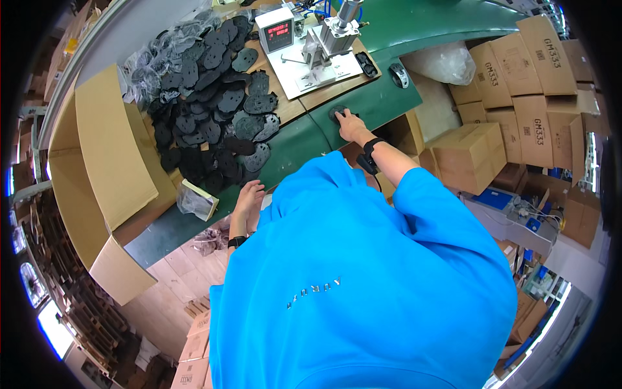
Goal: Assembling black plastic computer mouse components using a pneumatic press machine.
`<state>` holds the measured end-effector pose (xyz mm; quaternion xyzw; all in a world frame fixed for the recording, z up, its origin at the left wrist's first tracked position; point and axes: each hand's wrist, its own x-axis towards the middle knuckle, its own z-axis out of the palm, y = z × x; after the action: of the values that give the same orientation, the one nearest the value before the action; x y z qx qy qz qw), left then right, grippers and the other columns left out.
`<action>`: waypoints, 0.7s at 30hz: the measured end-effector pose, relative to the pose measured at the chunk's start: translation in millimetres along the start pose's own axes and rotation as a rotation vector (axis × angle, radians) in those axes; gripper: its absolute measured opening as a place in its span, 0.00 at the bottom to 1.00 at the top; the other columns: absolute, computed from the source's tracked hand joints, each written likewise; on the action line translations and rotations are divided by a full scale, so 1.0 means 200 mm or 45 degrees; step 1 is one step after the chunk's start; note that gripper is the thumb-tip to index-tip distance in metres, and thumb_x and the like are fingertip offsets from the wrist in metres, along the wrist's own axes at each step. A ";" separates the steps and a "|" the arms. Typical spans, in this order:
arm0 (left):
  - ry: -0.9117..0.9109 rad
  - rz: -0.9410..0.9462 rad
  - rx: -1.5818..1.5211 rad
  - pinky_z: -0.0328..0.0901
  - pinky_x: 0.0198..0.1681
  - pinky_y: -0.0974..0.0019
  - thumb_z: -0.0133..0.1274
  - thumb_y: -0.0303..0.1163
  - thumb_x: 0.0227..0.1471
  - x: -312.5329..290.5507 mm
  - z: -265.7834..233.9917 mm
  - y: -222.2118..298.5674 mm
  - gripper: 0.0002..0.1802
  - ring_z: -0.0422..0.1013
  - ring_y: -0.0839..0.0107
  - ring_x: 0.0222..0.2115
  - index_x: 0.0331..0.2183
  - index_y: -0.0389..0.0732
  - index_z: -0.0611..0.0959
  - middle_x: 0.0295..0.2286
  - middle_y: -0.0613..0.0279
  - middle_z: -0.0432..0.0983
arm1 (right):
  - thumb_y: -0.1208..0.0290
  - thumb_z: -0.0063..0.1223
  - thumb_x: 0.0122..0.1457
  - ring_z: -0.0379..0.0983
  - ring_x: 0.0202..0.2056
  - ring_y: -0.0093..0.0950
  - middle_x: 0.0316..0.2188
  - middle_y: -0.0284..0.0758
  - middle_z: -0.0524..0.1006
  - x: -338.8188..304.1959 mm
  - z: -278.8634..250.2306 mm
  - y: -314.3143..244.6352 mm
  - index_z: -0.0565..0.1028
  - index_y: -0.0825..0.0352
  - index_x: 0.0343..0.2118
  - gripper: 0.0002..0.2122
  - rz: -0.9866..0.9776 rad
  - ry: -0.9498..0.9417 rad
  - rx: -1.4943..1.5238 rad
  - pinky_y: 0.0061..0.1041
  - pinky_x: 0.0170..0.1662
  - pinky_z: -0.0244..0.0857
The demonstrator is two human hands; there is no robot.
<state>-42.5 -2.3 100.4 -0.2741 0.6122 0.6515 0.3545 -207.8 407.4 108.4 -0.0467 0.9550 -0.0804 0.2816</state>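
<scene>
On the green table point(288, 159), my right hand point(352, 127) has its fingers on a small black rounded piece point(335, 113), partly covered by them. My left hand point(247, 196) is by the table's front edge, fingers loosely stretched and nothing seen in them. Left of centre, near that hand, lies a big heap of flat black oval plastic pieces point(210, 104). Beyond my right hand stands a small press machine point(324, 45) on a white plate, with a white counter box point(276, 31) showing red digits.
A computer mouse point(399, 75) and a black part point(366, 64) lie right of the press. An open carton point(116, 149) flanks the heap on the left, with a small clear-wrapped packet point(197, 200) nearby. Stacked cartons point(518, 65) and a clear plastic bag point(444, 63) are at the right.
</scene>
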 end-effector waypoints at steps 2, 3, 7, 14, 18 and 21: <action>-0.019 0.014 0.000 0.65 0.52 0.59 0.43 0.38 0.62 0.00 0.00 0.00 0.25 0.69 0.61 0.51 0.57 0.38 0.69 0.52 0.52 0.71 | 0.70 0.48 0.57 0.67 0.53 0.49 0.59 0.48 0.59 0.01 -0.02 -0.03 0.59 0.59 0.64 0.29 0.081 -0.090 0.025 0.43 0.57 0.63; -0.037 0.021 0.000 0.65 0.53 0.59 0.42 0.39 0.62 0.01 0.00 0.01 0.25 0.69 0.61 0.51 0.57 0.38 0.69 0.52 0.52 0.71 | 0.70 0.48 0.57 0.67 0.53 0.49 0.59 0.48 0.59 0.01 -0.03 -0.04 0.59 0.59 0.64 0.29 0.082 -0.083 0.025 0.43 0.57 0.63; -0.016 0.027 0.054 0.65 0.54 0.56 0.41 0.39 0.64 0.03 0.01 0.03 0.24 0.69 0.60 0.52 0.57 0.38 0.68 0.53 0.50 0.70 | 0.69 0.48 0.57 0.68 0.53 0.49 0.59 0.47 0.59 0.02 -0.03 -0.04 0.61 0.58 0.62 0.27 0.115 -0.085 0.078 0.43 0.56 0.64; -0.024 -0.023 0.070 0.64 0.54 0.54 0.41 0.39 0.63 0.07 0.01 0.00 0.24 0.67 0.58 0.54 0.58 0.39 0.68 0.55 0.50 0.68 | 0.67 0.49 0.57 0.66 0.56 0.49 0.63 0.46 0.55 0.08 -0.04 -0.03 0.62 0.59 0.61 0.26 0.174 -0.129 0.166 0.43 0.57 0.64; 0.002 -0.095 0.112 0.66 0.52 0.57 0.42 0.38 0.62 0.11 0.00 -0.06 0.24 0.66 0.59 0.54 0.57 0.40 0.69 0.55 0.50 0.66 | 0.69 0.48 0.56 0.68 0.54 0.48 0.60 0.43 0.59 0.06 0.00 0.00 0.64 0.57 0.61 0.26 0.182 -0.063 0.187 0.42 0.56 0.64; 0.034 -0.092 0.133 0.67 0.51 0.58 0.44 0.38 0.61 0.13 0.04 -0.08 0.24 0.66 0.61 0.51 0.57 0.40 0.70 0.51 0.53 0.68 | 0.69 0.48 0.56 0.68 0.54 0.48 0.61 0.43 0.57 0.05 0.02 0.02 0.63 0.57 0.61 0.27 0.169 -0.046 0.213 0.42 0.57 0.64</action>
<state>-44.6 8.2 71.0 -0.2857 0.6397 0.6017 0.3835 -214.2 408.4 98.6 0.0388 0.9408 -0.1401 0.3063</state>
